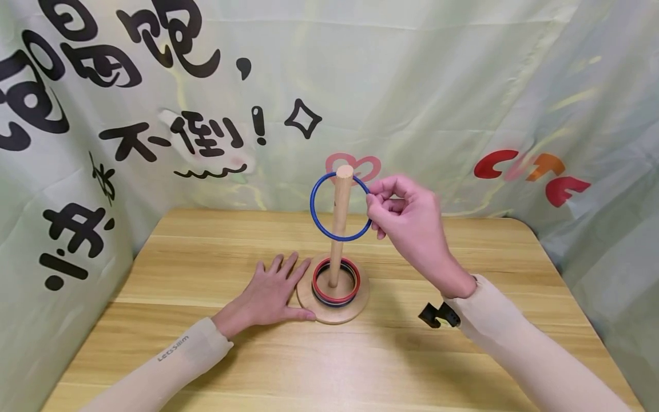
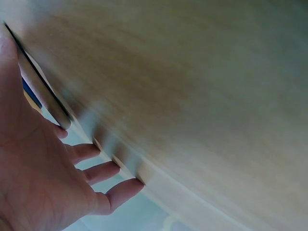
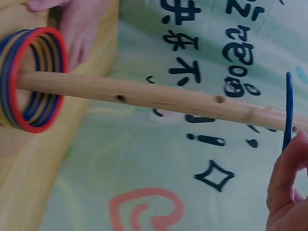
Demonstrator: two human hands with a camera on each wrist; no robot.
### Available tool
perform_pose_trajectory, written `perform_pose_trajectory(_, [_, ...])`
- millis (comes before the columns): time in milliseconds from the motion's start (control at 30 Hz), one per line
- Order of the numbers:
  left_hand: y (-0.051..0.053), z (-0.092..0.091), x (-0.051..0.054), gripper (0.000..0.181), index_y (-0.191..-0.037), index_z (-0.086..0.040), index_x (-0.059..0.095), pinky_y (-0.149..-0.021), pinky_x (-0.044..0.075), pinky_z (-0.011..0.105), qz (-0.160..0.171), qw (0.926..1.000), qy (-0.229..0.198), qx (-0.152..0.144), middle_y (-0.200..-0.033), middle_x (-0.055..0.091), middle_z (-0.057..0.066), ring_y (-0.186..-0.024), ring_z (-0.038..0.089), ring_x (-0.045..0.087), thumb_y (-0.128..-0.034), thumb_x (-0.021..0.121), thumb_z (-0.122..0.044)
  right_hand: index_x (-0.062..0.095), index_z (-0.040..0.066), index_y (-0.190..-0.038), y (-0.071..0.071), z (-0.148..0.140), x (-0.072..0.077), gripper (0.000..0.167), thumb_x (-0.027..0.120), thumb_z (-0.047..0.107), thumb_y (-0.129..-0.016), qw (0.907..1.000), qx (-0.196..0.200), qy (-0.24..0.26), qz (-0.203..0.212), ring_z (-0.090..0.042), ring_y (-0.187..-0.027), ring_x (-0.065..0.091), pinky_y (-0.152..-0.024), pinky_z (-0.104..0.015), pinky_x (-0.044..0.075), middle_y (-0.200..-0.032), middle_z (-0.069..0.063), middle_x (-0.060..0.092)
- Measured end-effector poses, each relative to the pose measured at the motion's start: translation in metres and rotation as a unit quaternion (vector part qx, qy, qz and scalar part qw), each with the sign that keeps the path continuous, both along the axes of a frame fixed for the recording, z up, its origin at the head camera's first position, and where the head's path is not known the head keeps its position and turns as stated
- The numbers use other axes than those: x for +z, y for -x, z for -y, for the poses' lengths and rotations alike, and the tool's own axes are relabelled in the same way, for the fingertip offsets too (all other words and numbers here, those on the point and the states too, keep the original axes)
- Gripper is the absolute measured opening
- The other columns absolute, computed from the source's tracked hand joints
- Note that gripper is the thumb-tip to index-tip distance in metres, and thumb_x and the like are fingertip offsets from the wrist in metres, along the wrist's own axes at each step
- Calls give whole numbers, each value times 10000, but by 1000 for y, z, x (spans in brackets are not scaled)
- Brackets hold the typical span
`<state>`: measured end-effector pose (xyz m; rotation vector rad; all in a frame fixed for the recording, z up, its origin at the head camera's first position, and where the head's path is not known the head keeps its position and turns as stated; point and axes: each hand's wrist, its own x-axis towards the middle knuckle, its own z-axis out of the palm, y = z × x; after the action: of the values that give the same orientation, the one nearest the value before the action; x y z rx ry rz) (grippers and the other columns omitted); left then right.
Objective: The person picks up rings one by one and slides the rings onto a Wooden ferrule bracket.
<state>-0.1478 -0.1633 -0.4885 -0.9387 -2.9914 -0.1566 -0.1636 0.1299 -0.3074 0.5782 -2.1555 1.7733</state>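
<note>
A wooden peg (image 1: 340, 212) stands upright on a round wooden base (image 1: 334, 318). Between thumb and fingers, my right hand (image 1: 414, 220) pinches the right side of a blue ring (image 1: 312, 206). That ring encircles the peg near its top, tilted toward the head camera. Lower down, several stacked rings surround the peg's foot; a red ring (image 3: 65, 72) is uppermost, with blue and yellow ones beneath. My left hand (image 1: 269, 294) lies with spread fingers at the base's left side, its thumb and index finger at the rim. The left wrist view shows its palm (image 2: 43, 178) and straight fingers.
The wooden table (image 1: 216, 246) extends around the base. Behind it hangs a pale green curtain (image 1: 422, 103) with printed lettering and a pink heart. A small black clip-like part (image 1: 439, 315) sits at the right sleeve cuff.
</note>
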Motion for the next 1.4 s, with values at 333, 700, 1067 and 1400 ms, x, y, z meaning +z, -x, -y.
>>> perform_pose_trajectory(333, [0,1,-1,1235,-1727,-126,350,-986,396,779,-74,10000,32,-3,-1696,381,253,-1465,541,425,-845,544,-969,738,28,-1035,2,-1,-40,84,704,-30,-984,9969,74,-508,598,-248,-532,614,-516,-327,557,-806,-128,649])
perform_pose_trajectory(700, [-1,2,-2,1261,-1746,-139,299,-1008,387,787,35,9999,116,41,-1723,339,244,-1486,548,402,-841,476,-1000,733,38,-1000,1,0,-89,91,701,-39,-964,9908,51,-814,1078,-294,-524,611,-485,-299,514,-806,-101,658])
perform_pose_trajectory(1067, [-1,1,0,1267,-1742,-133,310,-1016,383,790,32,9999,81,69,-1720,344,243,-1488,551,402,-834,495,-998,731,-4,-1037,1,0,-130,108,704,-55,-947,9793,-48,-1085,1711,-211,-575,647,-518,-286,550,-832,-82,649])
perform_pose_trajectory(1400, [-1,1,-1,1269,-1743,-130,304,-1011,382,794,3,10000,37,65,-1719,347,243,-1487,550,406,-834,500,-994,733,32,-1012,-1,-1,-141,145,692,-58,-906,9777,21,-1535,1434,-187,-532,644,-499,-306,549,-793,-45,653])
